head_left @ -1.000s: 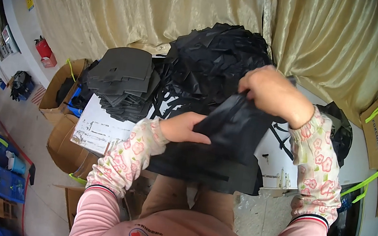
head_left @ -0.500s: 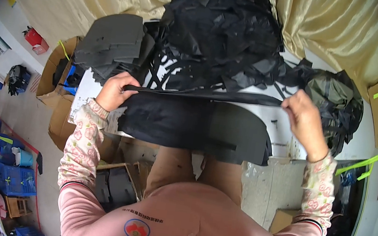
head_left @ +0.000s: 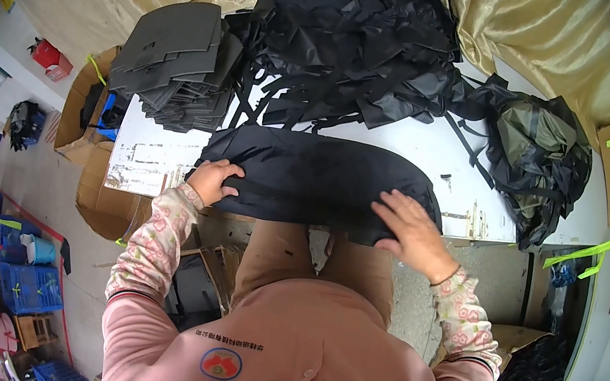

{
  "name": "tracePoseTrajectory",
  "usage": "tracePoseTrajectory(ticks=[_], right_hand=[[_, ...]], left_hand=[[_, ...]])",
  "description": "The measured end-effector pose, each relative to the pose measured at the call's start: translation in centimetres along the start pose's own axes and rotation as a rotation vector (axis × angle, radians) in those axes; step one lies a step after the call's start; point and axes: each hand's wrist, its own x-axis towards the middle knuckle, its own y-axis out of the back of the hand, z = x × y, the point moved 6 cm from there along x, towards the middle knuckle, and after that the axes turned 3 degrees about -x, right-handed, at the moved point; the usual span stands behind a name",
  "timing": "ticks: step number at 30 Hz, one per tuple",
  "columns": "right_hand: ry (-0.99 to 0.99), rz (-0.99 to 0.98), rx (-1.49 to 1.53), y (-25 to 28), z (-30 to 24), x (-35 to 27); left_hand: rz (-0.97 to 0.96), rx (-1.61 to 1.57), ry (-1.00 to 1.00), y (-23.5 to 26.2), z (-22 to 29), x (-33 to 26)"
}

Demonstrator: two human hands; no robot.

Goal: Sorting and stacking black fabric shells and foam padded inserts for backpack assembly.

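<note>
A long black fabric piece [head_left: 316, 168] with a rounded right end lies on the white table [head_left: 160, 157], its lower edge reaching the table's near edge. My left hand [head_left: 213, 181] rests on its lower left corner, fingers slightly bent and thumb apart. Toward the right end, my right hand [head_left: 413, 230] lies on the cloth with its fingers spread. Neither hand shows a grip on it. Whether the grey panel seen before lies under the fabric is hidden.
Dark grey foam panels [head_left: 176, 53] are stacked at the back left. A tall heap of black fabric pieces [head_left: 359, 41] fills the back middle. At the right is a black and olive bundle [head_left: 536, 146]. Cardboard boxes [head_left: 104, 188] stand beside the table.
The fabric's far edge, earlier stretched between both hands, now lies spread flat over the spot where the grey panel showed. Both hands have moved nearer and inward, and let go.
</note>
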Motion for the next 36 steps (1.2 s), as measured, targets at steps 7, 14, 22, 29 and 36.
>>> tracePoseTrajectory(ticks=[7, 14, 22, 29, 36], right_hand=[[0.057, -0.315, -0.069, -5.2, 0.3, -1.1], [0.017, -0.475, -0.101, -3.9, 0.2, 1.1], [0.274, 0.071, 1.062, 1.0, -11.7, 16.5], [0.172, -0.002, 1.456, -1.2, -10.8, 17.8], [0.022, -0.026, 1.404, -1.8, -9.8, 16.9]], left_hand=[[-0.046, -0.633, 0.197, 3.4, -6.4, -2.9], [-0.125, -0.702, 0.348, 8.2, -8.9, -4.7], [0.006, -0.958, -0.147, 12.3, 9.1, 0.9], [0.662, 0.358, 0.121, 24.7, -4.0, 1.6], [0.194, 0.512, 0.298, 24.9, -10.9, 5.0]])
